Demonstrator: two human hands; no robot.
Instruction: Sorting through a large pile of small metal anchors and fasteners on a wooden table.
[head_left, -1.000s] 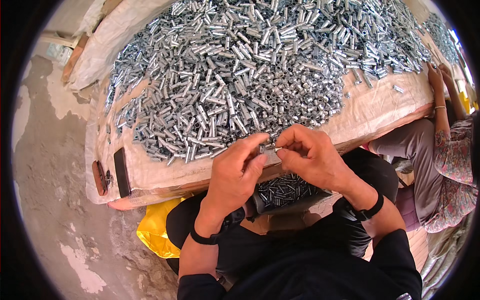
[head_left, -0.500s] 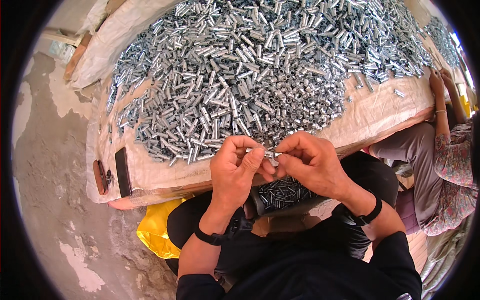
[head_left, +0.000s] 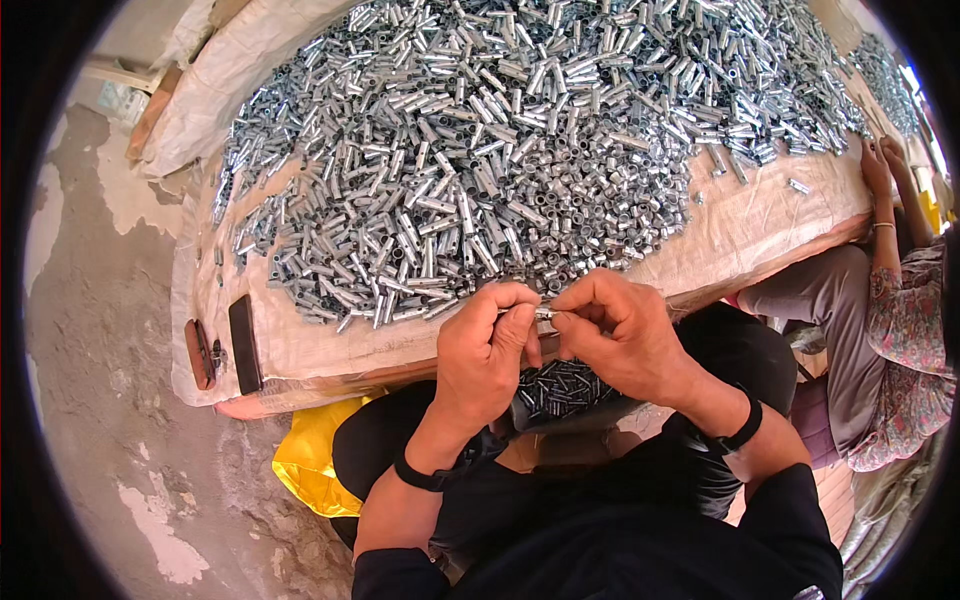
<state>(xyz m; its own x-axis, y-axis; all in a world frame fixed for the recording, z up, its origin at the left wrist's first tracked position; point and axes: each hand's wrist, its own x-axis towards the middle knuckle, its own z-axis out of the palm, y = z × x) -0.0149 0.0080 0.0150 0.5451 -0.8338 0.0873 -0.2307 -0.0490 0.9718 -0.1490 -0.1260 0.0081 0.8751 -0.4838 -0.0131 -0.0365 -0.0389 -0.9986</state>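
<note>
Just off the table's near edge, my two hands meet fingertip to fingertip. My left hand (head_left: pixel 482 350) is closed, pinching a small silvery metal tube (head_left: pixel 543 314) between thumb and forefinger. From the other side, my right hand (head_left: pixel 625 335) is closed at the tube's right end; whether its fingers hold a separate small piece there is hidden. Beyond them spreads a large heap of silvery metal tubes (head_left: pixel 400 180), many with holes in their sides. Short metal collars (head_left: pixel 610 195) are gathered at the heap's near right part.
Below my hands stands a dark tray of small black pins (head_left: pixel 565 388). A cloth-covered table (head_left: pixel 320 350) carries the heap, a dark phone (head_left: pixel 244 345) and a brown case (head_left: pixel 199 354). Yellow fabric (head_left: pixel 315 455) hangs at the left. Another person (head_left: pixel 905 350) sits at the right.
My hands have come slightly closer together, and the metal pieces between my fingertips now look in line. My left hand has turned and shifted a little to the right.
</note>
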